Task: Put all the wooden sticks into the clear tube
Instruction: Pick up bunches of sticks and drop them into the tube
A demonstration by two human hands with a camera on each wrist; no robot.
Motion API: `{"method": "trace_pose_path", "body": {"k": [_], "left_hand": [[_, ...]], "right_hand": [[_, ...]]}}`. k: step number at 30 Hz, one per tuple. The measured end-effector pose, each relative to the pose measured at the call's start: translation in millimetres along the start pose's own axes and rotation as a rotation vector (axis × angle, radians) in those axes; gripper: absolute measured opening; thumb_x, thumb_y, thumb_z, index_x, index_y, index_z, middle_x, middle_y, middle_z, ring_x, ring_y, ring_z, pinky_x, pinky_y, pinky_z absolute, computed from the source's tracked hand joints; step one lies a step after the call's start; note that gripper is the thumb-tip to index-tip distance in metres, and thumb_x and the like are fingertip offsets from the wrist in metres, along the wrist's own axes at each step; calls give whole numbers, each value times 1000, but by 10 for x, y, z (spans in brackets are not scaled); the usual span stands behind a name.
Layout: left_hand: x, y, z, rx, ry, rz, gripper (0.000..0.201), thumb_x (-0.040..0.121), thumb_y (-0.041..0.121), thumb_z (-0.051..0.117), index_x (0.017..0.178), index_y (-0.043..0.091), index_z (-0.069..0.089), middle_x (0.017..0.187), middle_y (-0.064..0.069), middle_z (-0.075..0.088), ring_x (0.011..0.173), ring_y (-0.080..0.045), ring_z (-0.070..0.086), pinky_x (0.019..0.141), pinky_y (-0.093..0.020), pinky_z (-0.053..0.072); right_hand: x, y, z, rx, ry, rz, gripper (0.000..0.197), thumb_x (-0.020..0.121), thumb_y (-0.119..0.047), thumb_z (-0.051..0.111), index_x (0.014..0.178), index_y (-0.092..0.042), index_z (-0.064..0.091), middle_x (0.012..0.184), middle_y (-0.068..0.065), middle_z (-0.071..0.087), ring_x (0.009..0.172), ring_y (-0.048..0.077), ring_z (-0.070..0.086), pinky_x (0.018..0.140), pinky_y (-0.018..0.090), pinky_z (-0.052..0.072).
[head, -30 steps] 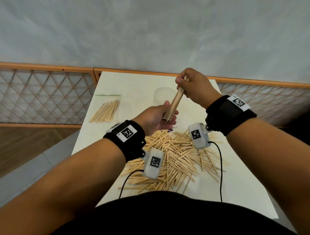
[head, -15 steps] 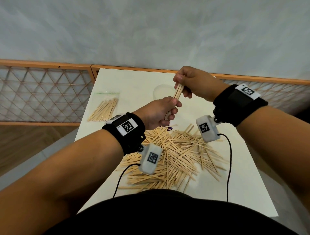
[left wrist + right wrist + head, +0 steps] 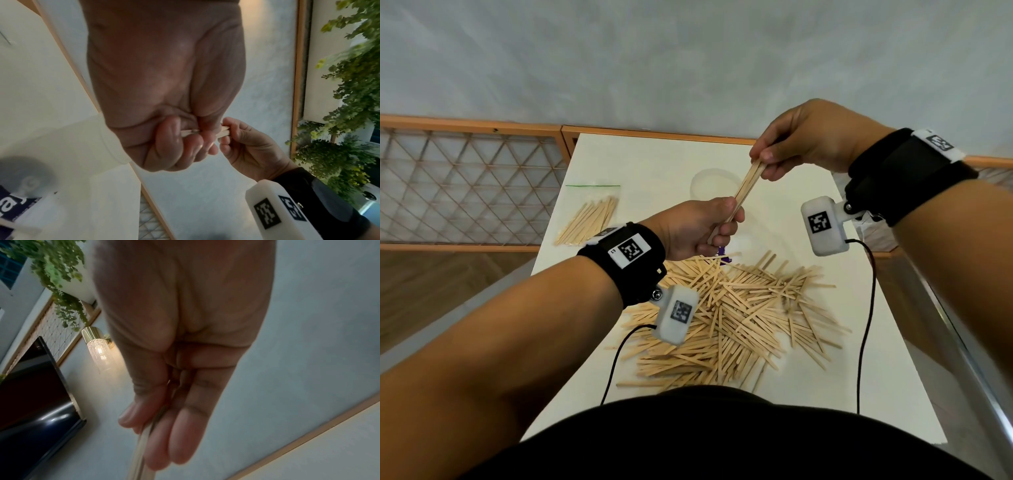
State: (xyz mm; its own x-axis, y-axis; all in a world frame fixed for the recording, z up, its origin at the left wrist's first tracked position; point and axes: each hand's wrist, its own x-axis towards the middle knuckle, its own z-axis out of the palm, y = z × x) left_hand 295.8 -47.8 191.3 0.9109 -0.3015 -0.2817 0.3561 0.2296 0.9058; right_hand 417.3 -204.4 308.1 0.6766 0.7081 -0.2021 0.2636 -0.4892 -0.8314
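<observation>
A small bundle of wooden sticks (image 3: 743, 191) is gripped at its lower end by the left hand (image 3: 697, 229) and pinched at its upper end by the right hand (image 3: 810, 138), above what appears to be the clear tube (image 3: 714, 186). The loose stick pile (image 3: 736, 317) is spread on the white table (image 3: 654, 161).

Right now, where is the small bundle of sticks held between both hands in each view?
Head: bundle of sticks at upper centre, slanting between the left hand and right hand.
Left wrist: right of centre, mostly hidden by fingers.
Right wrist: blurred, bottom centre.
Shared landmark: wood-trimmed table edge.
</observation>
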Motion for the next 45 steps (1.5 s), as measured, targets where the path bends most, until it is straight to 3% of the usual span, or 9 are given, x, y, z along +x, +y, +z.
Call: {"method": "trace_pose_path", "body": {"k": [6,11,16,19,23,26,32,39,45], "left_hand": [[9,-108,-108,-4,-80,-29,32,100,42,32,94,15,50,64,7,43,53,-7,39,43,-18,24],[81,-73,-210,85,292,-12,40,103,40,32,114,11,57,92,-1,59,76,-14,56,62,-24,46],[-7,-403,-456,505,536,-164,36,99,38,41,115,9,55,109,-5,58,93,-20,55,82,-34,45],[-64,-786,-514,928,412,-276,24,97,37,44,86,18,54,95,-3,53,79,-16,50,74,-30,40],[-132,-1121,-495,1121,318,-337,35,99,37,44,121,16,61,127,-7,52,119,-22,48,97,-32,36],[-141,-1323,-542,1176,336,-361,34,96,41,46,118,22,63,126,-8,54,121,-25,48,100,-37,38],[-136,-1440,-536,1215,347,-359,31,94,38,49,116,23,64,124,-3,55,116,-24,50,98,-38,42],[-11,-1484,-403,1293,459,-206,55,87,38,58,136,19,43,133,-7,46,121,-28,46,99,-40,42],[155,-1613,-346,1495,337,-320,103,72,65,65,148,12,20,151,-11,31,136,-30,34,110,-43,33]], "right_hand": [[38,75,152,-52,4,21,11,81,4,68,91,1,70,79,16,72,66,19,71,72,29,60],[196,75,71,-151,143,3,9,82,1,69,91,2,70,81,17,70,62,15,71,72,31,60],[465,85,-23,-470,344,-80,11,86,-12,68,93,-4,72,81,10,70,65,8,70,72,25,60],[734,298,243,-770,241,-101,14,88,-10,62,96,-6,73,93,11,72,84,21,69,84,36,55],[1010,627,646,-967,28,-104,19,87,-6,59,101,-8,73,107,10,70,102,27,61,82,30,44],[1128,810,803,-1003,-89,-27,21,89,-7,57,102,-4,72,107,12,70,102,30,62,83,31,46],[1116,900,753,-897,-90,20,23,91,-25,56,105,-15,71,113,5,66,107,26,57,92,37,47],[377,1164,564,-256,480,-18,24,90,-29,54,93,-12,70,88,1,71,86,11,61,80,26,46],[-187,2075,1100,-604,-70,251,45,86,-33,68,128,-21,57,131,5,55,121,21,49,100,32,38]]}}
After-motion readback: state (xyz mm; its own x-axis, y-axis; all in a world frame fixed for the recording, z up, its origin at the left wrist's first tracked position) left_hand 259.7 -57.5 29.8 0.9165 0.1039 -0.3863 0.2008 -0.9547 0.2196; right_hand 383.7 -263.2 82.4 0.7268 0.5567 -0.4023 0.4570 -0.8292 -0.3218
